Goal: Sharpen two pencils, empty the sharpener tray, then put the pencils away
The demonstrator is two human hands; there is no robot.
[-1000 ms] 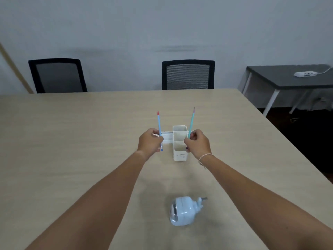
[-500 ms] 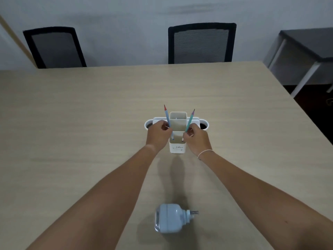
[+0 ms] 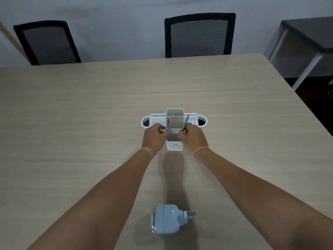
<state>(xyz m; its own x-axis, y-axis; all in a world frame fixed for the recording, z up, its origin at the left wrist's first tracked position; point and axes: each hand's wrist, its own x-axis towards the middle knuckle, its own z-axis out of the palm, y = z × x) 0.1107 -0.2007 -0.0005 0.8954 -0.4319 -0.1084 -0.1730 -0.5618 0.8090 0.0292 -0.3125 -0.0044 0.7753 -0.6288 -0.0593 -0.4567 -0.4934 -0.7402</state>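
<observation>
1. Pencils stand in the near compartment of the white organizer (image 3: 174, 147) at the middle of the wooden table (image 3: 72, 114), one held by each hand.
2. Left hand (image 3: 154, 137): curled beside the organizer's left wall, fingertips pinched on the blue pencil (image 3: 168, 129). The knuckles face up and the wrist is straight, with the bare forearm running back toward the lower left corner.
3. That blue pencil is nearly upright, its long axis vertical; the red tip points up and slightly away from the person, and its lower end sits inside the compartment.
4. The teal pencil (image 3: 183, 125) leans, its sharpened tip pointing up and to the right and its lower end down in the same compartment, toward the right wall.
5. Right hand (image 3: 192, 139): closed in a pinch on the teal pencil's middle, the fist resting against the organizer's right side. A thin white band circles the wrist, and the forearm stretches back to the lower right.
6. Close to the person, between the two forearms, the pale blue sharpener (image 3: 166, 221) lies on its side on the table, its crank stub pointing right.
7. Two black mesh chairs (image 3: 199, 36) stand at the table's far edge, against the wall.
</observation>
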